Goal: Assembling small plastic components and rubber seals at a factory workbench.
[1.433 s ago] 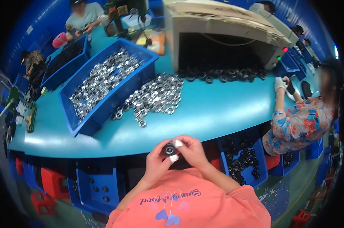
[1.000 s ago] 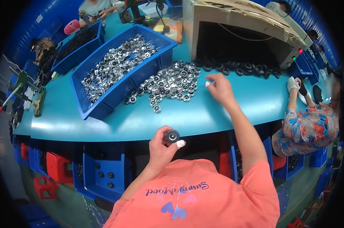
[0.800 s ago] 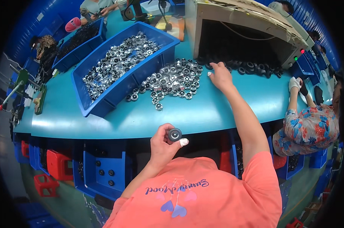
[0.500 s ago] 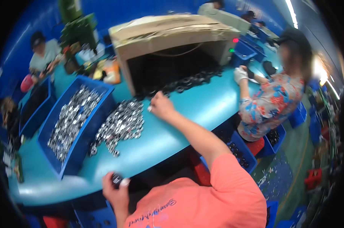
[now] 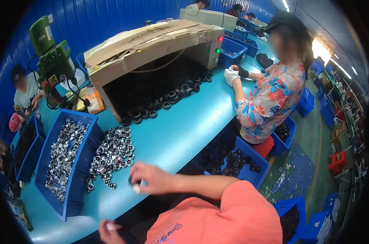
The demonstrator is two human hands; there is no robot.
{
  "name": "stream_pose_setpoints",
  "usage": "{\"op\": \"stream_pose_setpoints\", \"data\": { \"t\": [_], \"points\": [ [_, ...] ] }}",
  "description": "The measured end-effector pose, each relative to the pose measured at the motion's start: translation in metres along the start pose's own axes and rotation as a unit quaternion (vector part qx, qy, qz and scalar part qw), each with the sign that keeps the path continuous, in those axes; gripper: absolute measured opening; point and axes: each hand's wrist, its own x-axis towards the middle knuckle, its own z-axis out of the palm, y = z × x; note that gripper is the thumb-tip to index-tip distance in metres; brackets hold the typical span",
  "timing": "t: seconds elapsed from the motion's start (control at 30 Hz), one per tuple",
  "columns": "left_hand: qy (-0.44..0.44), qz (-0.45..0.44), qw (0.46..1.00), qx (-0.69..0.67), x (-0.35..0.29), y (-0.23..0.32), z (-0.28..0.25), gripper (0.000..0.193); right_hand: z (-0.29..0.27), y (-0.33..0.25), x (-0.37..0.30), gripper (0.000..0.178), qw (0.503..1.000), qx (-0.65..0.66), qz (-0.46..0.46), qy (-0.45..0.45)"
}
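My right hand point(image 5: 152, 179) is closed over the table's front edge, pinching a small black ring point(image 5: 130, 179). A white cover shows at one fingertip. Low in the picture, my left hand point(image 5: 109, 232) is curled, with a pale bit at its fingers; what it holds is too blurred to name. Left of my right hand, a loose pile of shiny silver-and-black round parts point(image 5: 113, 149) lies on the teal table point(image 5: 180, 136). Beside the pile stands a blue bin point(image 5: 79, 173) filled with similar silver parts point(image 5: 64, 162).
A box-like machine point(image 5: 97, 85) with cardboard on top has many black rings point(image 5: 172, 96) in its opening. At right a co-worker in a floral shirt point(image 5: 270, 101) works at the table. Blue bins point(image 5: 257, 175) of black parts stand below. A green press point(image 5: 50, 61) rises at left.
My right hand has drawn back from the black rings at the machine's opening toward the front edge, now with a ring. My left hand has moved lower; its black round part no longer shows.
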Motion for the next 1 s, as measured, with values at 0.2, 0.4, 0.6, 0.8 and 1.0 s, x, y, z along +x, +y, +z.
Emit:
{"op": "stream_pose_setpoints", "data": {
  "t": [0.2, 0.4, 0.6, 0.8, 1.0],
  "points": [
    [-0.052, -0.029, 0.998, -0.021, -0.008, -0.01, 0.003, 0.063, 0.054, -0.043, -0.038, 0.016, 0.989, 0.132, 0.061, -0.042],
    [-0.031, -0.045, 0.998, -0.029, -0.015, -0.024, -0.001, 0.059, 0.055, -0.029, -0.05, 0.012, 0.995, 0.019, -0.026, -0.09],
    [0.01, -0.004, 1.0, -0.029, -0.019, -0.012, -0.009, 0.051, 0.021, 0.002, -0.006, 0.032, 0.995, -0.099, 0.015, 0.019],
    [-0.013, -0.031, 0.999, -0.005, -0.024, -0.013, 0.003, 0.047, 0.023, 0.036, 0.007, 0.043, 0.949, -0.302, 0.08, -0.033],
    [-0.032, -0.072, 0.997, 0.017, -0.025, -0.02, 0.01, 0.052, 0.034, 0.052, 0.008, 0.044, 0.948, -0.306, 0.086, -0.022]
  ]
}}
